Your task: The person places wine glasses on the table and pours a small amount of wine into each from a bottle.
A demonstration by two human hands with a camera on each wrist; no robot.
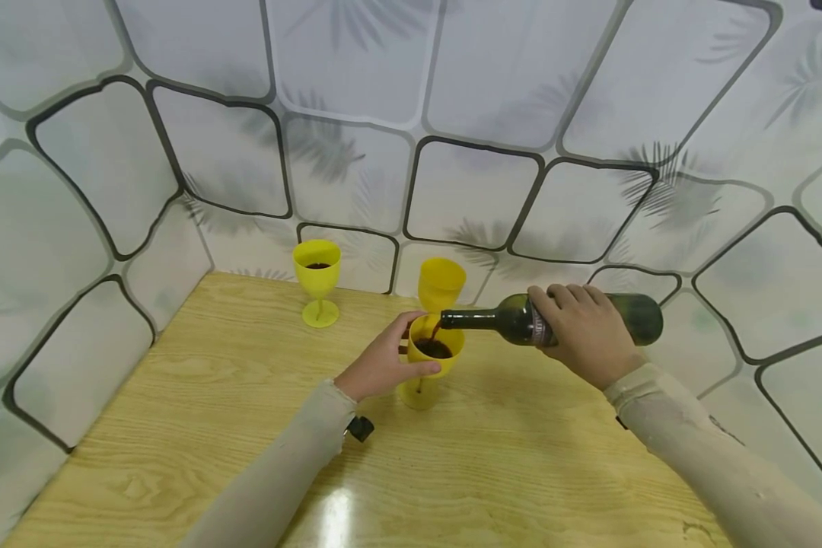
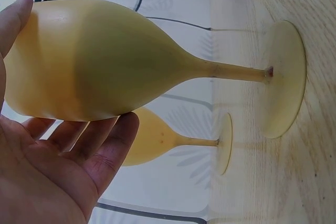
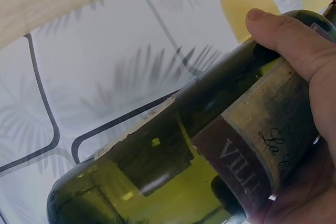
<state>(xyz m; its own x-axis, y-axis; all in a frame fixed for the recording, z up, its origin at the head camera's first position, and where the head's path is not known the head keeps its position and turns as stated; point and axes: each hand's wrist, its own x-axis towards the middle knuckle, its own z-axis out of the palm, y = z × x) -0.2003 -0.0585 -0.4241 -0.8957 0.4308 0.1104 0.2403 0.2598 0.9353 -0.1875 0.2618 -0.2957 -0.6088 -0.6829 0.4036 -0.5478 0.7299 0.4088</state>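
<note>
Now, dark red liquid point(image 1: 433, 348) gathers in the yellow goblet point(image 2: 121, 59), which stands upright near the middle of the desk point(image 1: 246, 426), its foot apparently resting on the wood. The left hand point(image 1: 387, 361) grips its bowl, thumb on one side, fingers round the other. And the right hand point(image 1: 589, 331) is wrapped round the body of the green bottle point(image 1: 517, 320), holding it almost level, its mouth just above the rim, with a thin stream point(image 1: 436, 330) running down inside!

What could spoil it? The mouth sits close to the edge of the bowl, so a small slip of the right wrist could send the stream down the outside. Tip the bottle steeper and a gush might splash or overfill; whether neck and rim touch, I can't tell, but a knock there could tilt this tall, thin-stemmed cup. Close behind, another goblet point(image 1: 441, 283) risks a bump if the bottle swings away, while the third goblet point(image 1: 317, 283), dark liquid inside, stands well apart to the left.
</note>
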